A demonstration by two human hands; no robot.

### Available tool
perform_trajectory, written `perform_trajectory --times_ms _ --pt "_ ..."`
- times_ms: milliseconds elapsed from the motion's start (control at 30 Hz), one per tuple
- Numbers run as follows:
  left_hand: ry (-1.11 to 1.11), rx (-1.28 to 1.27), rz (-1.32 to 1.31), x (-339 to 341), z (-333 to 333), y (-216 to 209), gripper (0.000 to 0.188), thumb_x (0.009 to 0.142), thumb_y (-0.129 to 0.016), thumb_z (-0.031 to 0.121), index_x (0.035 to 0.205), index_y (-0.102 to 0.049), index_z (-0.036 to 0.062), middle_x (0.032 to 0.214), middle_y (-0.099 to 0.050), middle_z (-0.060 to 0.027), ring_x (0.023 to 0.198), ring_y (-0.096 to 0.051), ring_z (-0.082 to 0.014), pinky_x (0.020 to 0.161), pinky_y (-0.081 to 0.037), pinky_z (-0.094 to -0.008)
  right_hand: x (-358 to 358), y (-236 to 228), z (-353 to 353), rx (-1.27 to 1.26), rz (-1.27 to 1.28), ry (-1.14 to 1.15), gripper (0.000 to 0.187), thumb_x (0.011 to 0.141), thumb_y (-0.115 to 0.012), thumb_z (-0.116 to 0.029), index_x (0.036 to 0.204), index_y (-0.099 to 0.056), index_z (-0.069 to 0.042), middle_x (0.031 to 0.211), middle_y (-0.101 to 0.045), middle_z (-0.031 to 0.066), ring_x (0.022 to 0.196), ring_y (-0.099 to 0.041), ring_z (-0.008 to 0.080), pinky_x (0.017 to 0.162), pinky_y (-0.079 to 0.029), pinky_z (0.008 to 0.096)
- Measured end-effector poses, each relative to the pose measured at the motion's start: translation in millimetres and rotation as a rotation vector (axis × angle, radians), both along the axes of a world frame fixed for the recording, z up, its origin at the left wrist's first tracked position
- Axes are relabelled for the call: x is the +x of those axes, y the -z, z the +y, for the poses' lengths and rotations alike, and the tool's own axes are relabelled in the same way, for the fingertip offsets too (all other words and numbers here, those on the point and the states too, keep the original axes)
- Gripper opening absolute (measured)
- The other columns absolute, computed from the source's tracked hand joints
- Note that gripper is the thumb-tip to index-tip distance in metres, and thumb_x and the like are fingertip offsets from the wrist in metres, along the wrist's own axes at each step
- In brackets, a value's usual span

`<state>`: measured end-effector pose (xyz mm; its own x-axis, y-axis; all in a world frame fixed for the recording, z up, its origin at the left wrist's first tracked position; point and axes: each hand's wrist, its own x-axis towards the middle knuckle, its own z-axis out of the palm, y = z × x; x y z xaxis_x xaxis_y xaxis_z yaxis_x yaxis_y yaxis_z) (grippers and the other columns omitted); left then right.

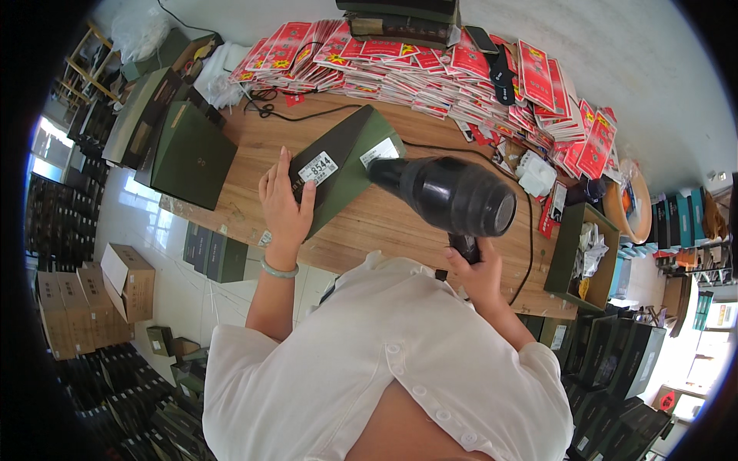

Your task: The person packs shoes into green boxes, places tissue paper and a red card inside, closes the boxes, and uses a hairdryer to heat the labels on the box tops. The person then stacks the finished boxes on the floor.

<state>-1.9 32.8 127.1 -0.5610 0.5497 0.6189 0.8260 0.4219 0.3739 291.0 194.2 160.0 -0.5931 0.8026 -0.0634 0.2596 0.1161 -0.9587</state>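
A black hair dryer is in the right grip, which is closed around its handle. The nozzle points away to the left, right over a white label on the green part of a dark-and-green box; whether it touches cannot be told. The left grip is spread wide, fingers extended and thumb apart, against the box's near-left end, just beside a second white label on its dark part. A pale bracelet rings the wrist behind it. The box sits on the wooden bench, between the two grips and slightly ahead of them. A black cord curves past the right grip's outer side. Farther right stands an open green box holding crumpled paper. Left of the left grip are larger green boxes; well ahead of both grips lie heaped red printed cards.
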Motion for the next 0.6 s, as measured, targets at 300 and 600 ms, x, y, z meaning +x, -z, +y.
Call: perform_trajectory --times_ms 300,600 --pt "-0.008 0.008 -0.013 -2.5 0.7 1.7 0.063 0.096 -0.050 0.037 0.143 -0.037 -0.0032 0.128 -0.057 -0.0179 0.115 -0.052 -0.0325 0.106 -0.030 -0.0454 8.7 22.7 -1.0 0.151 -0.007 -0.030 0.042 0.080 -0.079 -0.018 0.112 -0.060 0.004 0.086 -0.064 0.0033 0.077 -0.055 0.0120 0.072 -0.048 0.0281" --pt "-0.006 0.002 -0.012 -2.7 0.8 0.7 0.063 0.096 -0.050 0.037 0.143 -0.037 -0.0033 0.128 -0.058 -0.0182 0.116 -0.052 -0.0326 0.106 -0.030 -0.0454 4.9 15.5 4.3 0.007 0.006 0.028 0.046 0.079 -0.080 -0.016 0.114 -0.059 0.005 0.086 -0.068 0.0091 0.073 -0.062 0.0107 0.067 -0.052 0.0272"
